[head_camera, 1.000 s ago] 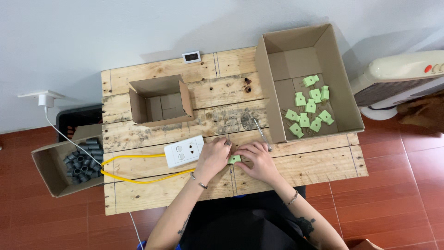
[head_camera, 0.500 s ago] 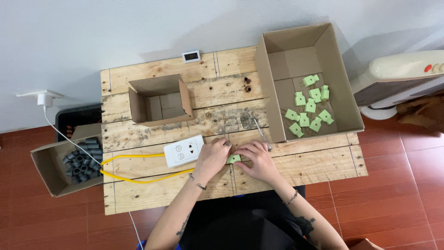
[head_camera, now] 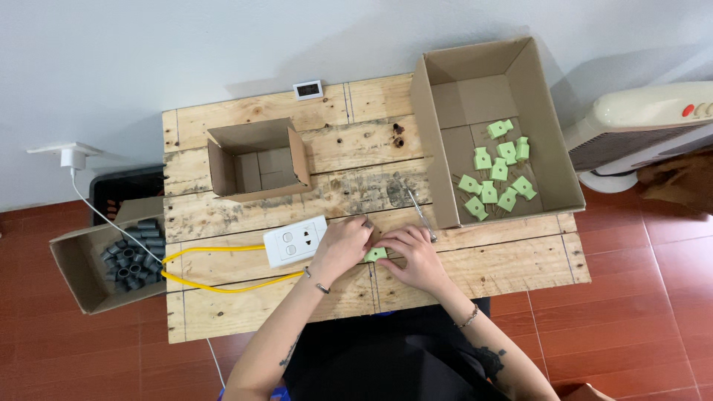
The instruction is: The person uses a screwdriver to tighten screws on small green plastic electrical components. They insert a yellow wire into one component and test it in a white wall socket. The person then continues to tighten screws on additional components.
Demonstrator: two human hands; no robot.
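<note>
My left hand (head_camera: 343, 245) and my right hand (head_camera: 413, 252) meet at the front middle of the wooden pallet table (head_camera: 512, 260). Between them they hold a small light-green plug (head_camera: 376, 255), partly covered by the fingers. My left fingertips pinch at a small dark part at the plug's top; what it is I cannot tell. A white socket block (head_camera: 295, 241) with a yellow cable (head_camera: 215, 288) lies just left of my left hand. A thin metal screwdriver (head_camera: 417, 208) lies just beyond my right hand.
A large cardboard box (head_camera: 542, 104) at the right holds several green plugs (head_camera: 496, 178). A small empty cardboard box (head_camera: 256, 157) stands at the back left. A box of dark grey cylinders (head_camera: 134, 252) sits off the table's left edge. A small white meter (head_camera: 307, 90) and a fan heater (head_camera: 639, 126) are nearby.
</note>
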